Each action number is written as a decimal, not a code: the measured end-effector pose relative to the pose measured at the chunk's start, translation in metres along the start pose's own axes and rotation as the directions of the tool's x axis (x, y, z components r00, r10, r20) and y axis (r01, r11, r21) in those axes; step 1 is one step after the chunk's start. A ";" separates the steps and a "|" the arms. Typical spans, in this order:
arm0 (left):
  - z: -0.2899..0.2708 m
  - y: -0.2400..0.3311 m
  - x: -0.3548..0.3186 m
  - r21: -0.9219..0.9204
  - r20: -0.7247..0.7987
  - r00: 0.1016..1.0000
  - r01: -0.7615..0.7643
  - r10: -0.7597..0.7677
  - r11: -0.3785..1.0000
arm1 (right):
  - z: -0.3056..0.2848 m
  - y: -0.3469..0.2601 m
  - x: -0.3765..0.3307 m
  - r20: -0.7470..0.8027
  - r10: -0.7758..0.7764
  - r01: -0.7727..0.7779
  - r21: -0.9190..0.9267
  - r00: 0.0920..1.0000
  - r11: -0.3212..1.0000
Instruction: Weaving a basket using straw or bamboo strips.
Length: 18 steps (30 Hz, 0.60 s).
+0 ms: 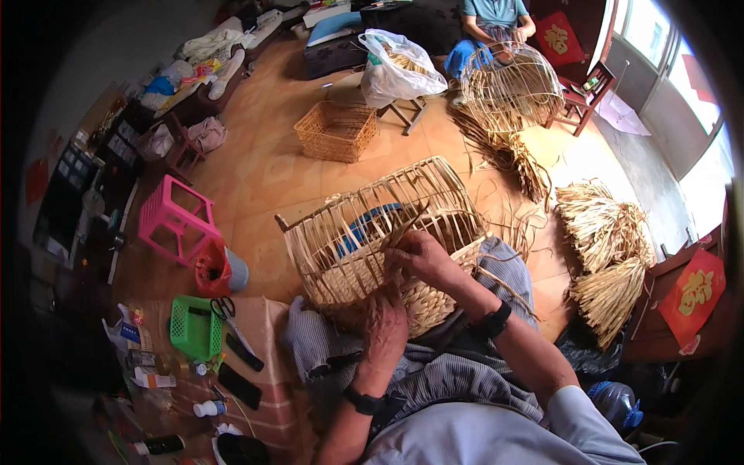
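Observation:
A half-woven straw basket (364, 225) with upright pale ribs lies tilted on my lap, its woven band toward me. My left hand (384, 329) presses against the woven band at the basket's near edge, fingers curled on the straw. My right hand (422, 260) sits higher on the basket's side and pinches a straw strand among the ribs. Both wrists wear dark bands. Something blue shows inside the basket through the ribs.
Another person (492, 19) sits at the back working on a second ribbed basket (511, 85). Straw bundles (608, 256) lie at the right. A finished square basket (337, 130), white bag (399, 66), pink stool (174, 221), green tray (194, 325) and scissors (225, 310) stand to the left.

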<state>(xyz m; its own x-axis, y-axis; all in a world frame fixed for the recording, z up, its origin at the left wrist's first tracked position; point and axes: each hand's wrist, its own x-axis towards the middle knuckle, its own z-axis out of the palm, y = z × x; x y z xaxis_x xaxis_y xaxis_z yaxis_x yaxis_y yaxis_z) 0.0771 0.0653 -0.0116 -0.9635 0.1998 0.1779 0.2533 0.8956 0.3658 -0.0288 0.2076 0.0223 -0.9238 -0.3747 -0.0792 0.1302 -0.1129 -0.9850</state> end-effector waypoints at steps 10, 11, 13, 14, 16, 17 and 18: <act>0.010 -0.003 0.005 0.052 -0.003 1.000 -0.020 0.020 0.998 | 0.005 0.014 -0.006 0.254 -0.421 0.358 -0.915 0.871 0.188; 0.013 -0.005 0.004 0.101 -0.098 0.993 -0.058 0.068 0.993 | 0.003 0.015 -0.011 0.234 -0.323 0.306 -0.932 0.917 0.194; 0.010 -0.008 0.006 0.010 -0.093 0.991 -0.091 0.092 0.996 | 0.003 0.021 -0.011 0.245 -0.357 0.316 -0.936 0.901 0.155; 0.007 -0.010 0.007 -0.080 -0.090 0.990 -0.119 0.112 0.990 | 0.002 0.026 -0.009 0.260 -0.390 0.327 -0.938 0.883 0.116; -0.001 -0.007 0.009 -0.203 0.033 0.999 -0.011 0.018 0.979 | 0.000 0.030 -0.008 0.256 -0.397 0.329 -0.936 0.882 0.126; -0.003 -0.006 0.009 -0.167 0.045 0.999 -0.007 0.015 0.986 | -0.002 0.032 -0.008 0.229 -0.353 0.312 -0.928 0.907 0.201; -0.005 -0.008 0.010 -0.126 0.052 0.999 0.004 0.002 0.992 | 0.000 0.029 -0.007 0.214 -0.308 0.302 -0.913 0.927 0.275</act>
<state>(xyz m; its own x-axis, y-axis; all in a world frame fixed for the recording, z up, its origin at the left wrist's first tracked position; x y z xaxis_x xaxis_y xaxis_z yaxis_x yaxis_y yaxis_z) 0.0664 0.0585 -0.0081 -0.9662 0.2220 0.1312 0.2579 0.8393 0.4787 -0.0188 0.2071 -0.0060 -0.8195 -0.5091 0.2631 -0.5718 0.6960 -0.4344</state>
